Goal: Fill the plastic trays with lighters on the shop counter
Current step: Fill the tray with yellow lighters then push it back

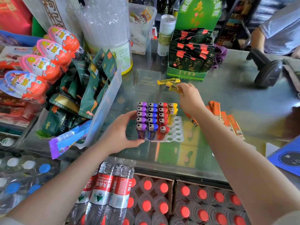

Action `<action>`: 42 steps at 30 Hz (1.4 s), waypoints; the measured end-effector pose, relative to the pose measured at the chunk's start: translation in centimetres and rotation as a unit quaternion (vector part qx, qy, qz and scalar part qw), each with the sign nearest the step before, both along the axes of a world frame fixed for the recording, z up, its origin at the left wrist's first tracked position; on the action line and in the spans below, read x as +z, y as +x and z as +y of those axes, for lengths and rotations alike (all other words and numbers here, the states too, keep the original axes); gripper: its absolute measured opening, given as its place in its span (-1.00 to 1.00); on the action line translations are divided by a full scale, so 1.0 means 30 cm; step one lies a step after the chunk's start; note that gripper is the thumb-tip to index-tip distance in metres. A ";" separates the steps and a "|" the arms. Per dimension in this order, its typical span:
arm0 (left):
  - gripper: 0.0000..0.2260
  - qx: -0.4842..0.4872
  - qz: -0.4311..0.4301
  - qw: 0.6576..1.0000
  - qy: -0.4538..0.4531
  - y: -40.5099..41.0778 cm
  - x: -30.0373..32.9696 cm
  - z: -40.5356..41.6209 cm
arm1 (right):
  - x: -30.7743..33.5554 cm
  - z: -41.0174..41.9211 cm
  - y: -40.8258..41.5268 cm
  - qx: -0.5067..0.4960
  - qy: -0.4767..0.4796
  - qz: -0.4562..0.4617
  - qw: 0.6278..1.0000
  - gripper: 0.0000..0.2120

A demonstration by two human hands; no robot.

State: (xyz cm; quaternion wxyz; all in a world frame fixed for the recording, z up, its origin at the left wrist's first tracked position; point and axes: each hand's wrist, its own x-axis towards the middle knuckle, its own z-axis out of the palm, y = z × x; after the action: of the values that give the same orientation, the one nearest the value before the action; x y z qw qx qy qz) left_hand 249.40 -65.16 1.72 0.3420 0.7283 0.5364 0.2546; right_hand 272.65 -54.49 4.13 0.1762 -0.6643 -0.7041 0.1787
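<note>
Fetching a yellow lighter for the tray
Right hand (189, 98) pinches a lighter (173, 87); left hand (121, 133) grips the tray (177, 135) edge (yellow column part-filled); next, stand it upright in an empty hole.

Shop: snack-crowded glass counter (227, 98)

- The left hand (119, 133) reaches forward, thumb and fingers curved and spread in a wide grip.
- The right hand (189, 99) stretches farther out, fingertips pinched together.
</note>
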 end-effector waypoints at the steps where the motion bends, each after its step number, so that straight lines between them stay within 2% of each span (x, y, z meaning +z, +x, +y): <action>1: -0.34 -0.002 -0.002 1.000 0.002 0.000 -0.001 0.000 | 0.013 -0.026 0.003 -0.010 0.011 0.047 0.999 -0.64; 3: -0.33 -0.004 -0.004 1.000 0.004 -0.001 -0.007 0.001 | 0.038 -0.095 0.011 -0.049 -0.002 0.212 0.976 -0.79; 5: -0.31 -0.004 -0.001 1.000 0.009 -0.002 -0.012 0.000 | 0.052 -0.178 0.019 -0.091 -0.013 0.384 0.919 -0.92; 7: -0.33 -0.003 0.002 1.000 0.014 0.000 -0.008 -0.002 | 0.050 -0.255 0.026 -0.106 0.015 0.449 0.887 -0.94; 10: -0.32 -0.002 0.010 1.000 0.021 0.004 0.000 -0.004 | 0.017 -0.348 0.023 -0.109 0.056 0.472 0.873 -0.81; 12: -0.30 -0.003 0.019 1.000 0.023 0.005 -0.001 -0.006 | -0.002 -0.385 0.015 -0.107 0.046 0.462 0.879 -0.79; 16: -0.32 0.000 0.029 0.999 0.029 0.004 -0.004 -0.009 | -0.023 -0.401 0.003 -0.089 0.024 0.392 0.915 -0.91; 22: -0.31 0.001 0.035 0.999 0.024 0.000 -0.006 -0.012 | -0.052 -0.381 0.003 -0.049 0.014 0.279 0.959 -0.82; 26: -0.32 0.003 0.038 0.999 0.023 0.001 -0.006 -0.010 | -0.021 -0.373 0.003 0.011 0.049 0.175 0.983 -0.83; 29: -0.33 0.004 0.037 0.999 0.027 0.004 -0.003 -0.010 | -0.021 -0.368 -0.003 0.073 0.081 0.108 0.988 -0.86; 34: -0.36 0.010 0.024 0.999 0.038 0.010 0.002 -0.014 | -0.036 -0.352 0.002 0.079 0.113 0.049 0.989 -0.85; 37: -0.36 0.013 0.027 0.998 0.050 0.012 0.003 -0.014 | -0.033 -0.339 0.003 0.083 0.091 -0.001 0.992 -0.84; 39: -0.39 0.015 0.026 0.998 0.056 0.006 -0.003 -0.011 | -0.019 -0.320 0.012 0.114 0.045 -0.049 0.991 -0.89; 40: -0.41 0.017 0.026 0.998 0.057 0.001 -0.007 -0.010 | -0.008 -0.309 0.022 0.135 0.023 -0.048 0.989 -0.94; 42: -0.38 0.023 0.031 0.998 0.057 -0.009 -0.019 -0.002 | 0.022 -0.279 0.042 0.132 0.017 0.015 0.991 -0.82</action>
State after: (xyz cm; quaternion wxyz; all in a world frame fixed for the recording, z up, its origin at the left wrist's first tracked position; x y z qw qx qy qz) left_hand 249.14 -65.21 1.16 0.2771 0.7420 0.5478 0.2694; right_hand 273.90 -62.85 4.79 0.1731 -0.5596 -0.7858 0.1987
